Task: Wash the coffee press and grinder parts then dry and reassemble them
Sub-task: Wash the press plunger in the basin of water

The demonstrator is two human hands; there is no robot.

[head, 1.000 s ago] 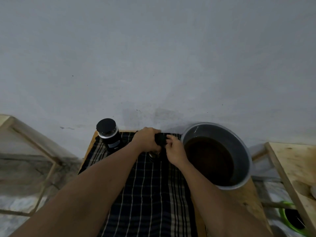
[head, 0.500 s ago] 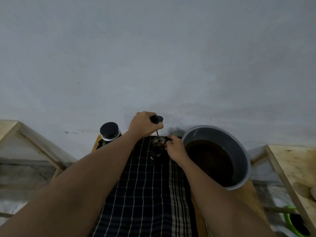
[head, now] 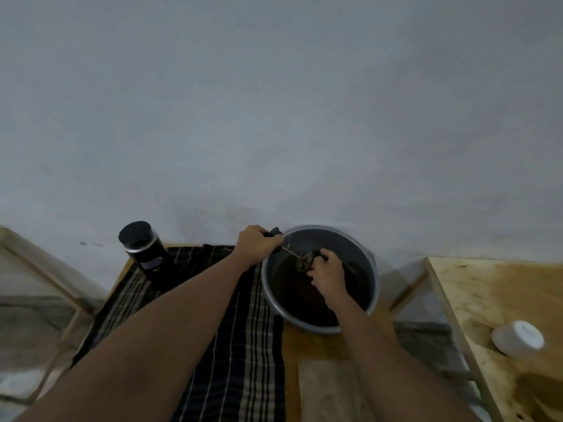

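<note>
My left hand [head: 257, 245] grips the black lid and knob [head: 273, 232] of the coffee press plunger at the left rim of a grey metal basin [head: 373, 278] full of dark water. The thin rod [head: 291, 252] slants down to the mesh filter [head: 305, 260], which my right hand [head: 327, 269] holds with curled fingers over the water. A black grinder [head: 143, 248] with a black cap stands upright at the table's far left, on the edge of a dark checked cloth [head: 237, 345].
The small wooden table [head: 307, 345] stands against a grey wall. A second wooden surface [head: 493, 300] at the right carries a white round cap [head: 518, 338]. A wooden frame [head: 39, 269] leans at the left.
Both hands carried the plunger from above the checked cloth rightward to the basin. The plunger now lies slanted with its filter over the dark water.
</note>
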